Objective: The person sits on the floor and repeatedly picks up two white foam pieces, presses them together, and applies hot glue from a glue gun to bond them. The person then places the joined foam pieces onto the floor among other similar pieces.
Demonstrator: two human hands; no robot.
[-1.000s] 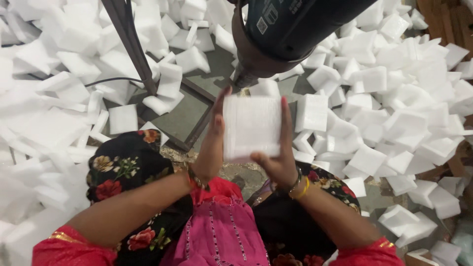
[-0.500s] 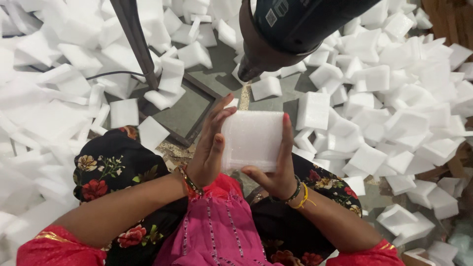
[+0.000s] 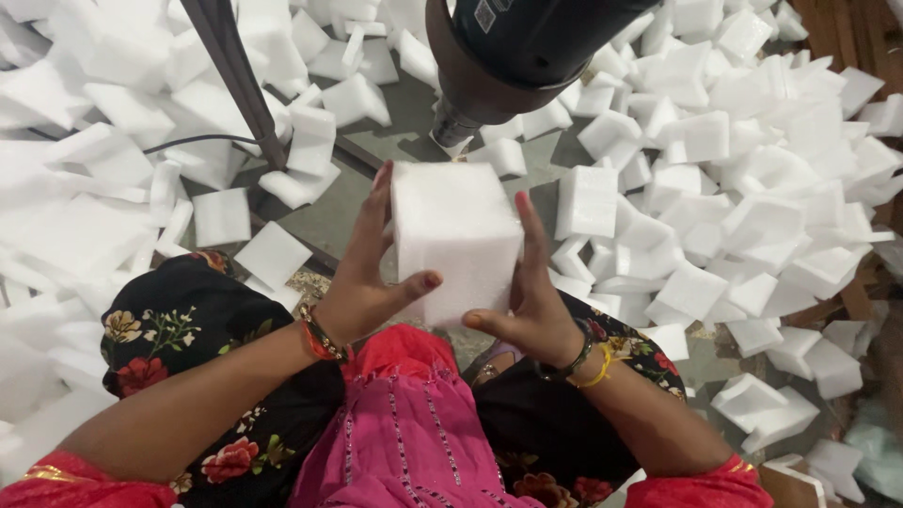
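foam block between both hands, drill above, foam offcuts around

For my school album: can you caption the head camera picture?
Both hands, left and right, hold a white foam block under a dark machine.

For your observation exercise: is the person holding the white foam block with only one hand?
No, both the left hand and the right hand grip the white foam block, one on each side.

The left hand wears a red and dark bangle at the wrist; the right hand wears dark and yellow bangles. Nails are painted red. Red gold-edged sleeves, pink tunic, black floral trousers.
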